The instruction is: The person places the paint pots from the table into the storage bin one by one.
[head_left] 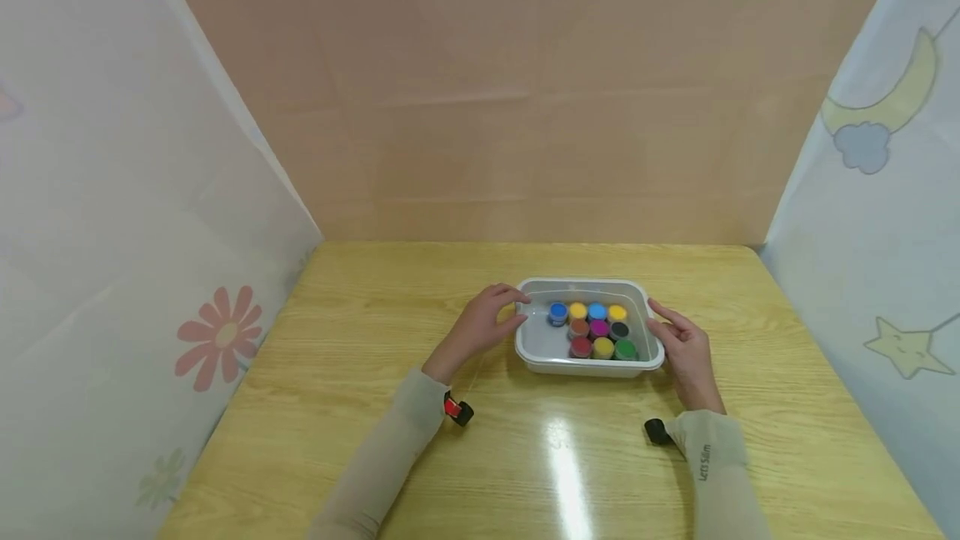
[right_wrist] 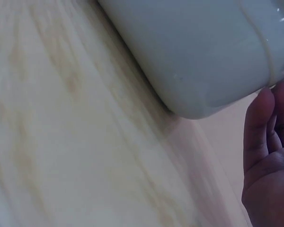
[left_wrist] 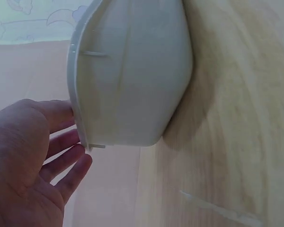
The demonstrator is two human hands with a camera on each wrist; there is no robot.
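Observation:
A white plastic tub (head_left: 592, 369) stands on the table with several small paint pots inside, grouped toward its right side. Their lids include a blue one (head_left: 558, 310), a magenta one (head_left: 598, 328), a black one (head_left: 618, 330) and a green one (head_left: 625, 348). At the tub's left rim, my left hand (head_left: 483, 323) holds the edge lightly between thumb and fingers. My right hand (head_left: 684, 352) grips the right rim; in the right wrist view its fingertips (right_wrist: 260, 106) meet the tub just below the lip.
The wooden table (head_left: 375, 315) ends at a plain brown backdrop (head_left: 525, 107). Pale patterned sheets hang on both sides, with a flower (head_left: 225, 336) at the left and a star (head_left: 911, 348) at the right. Light glares on the table in front of the tub.

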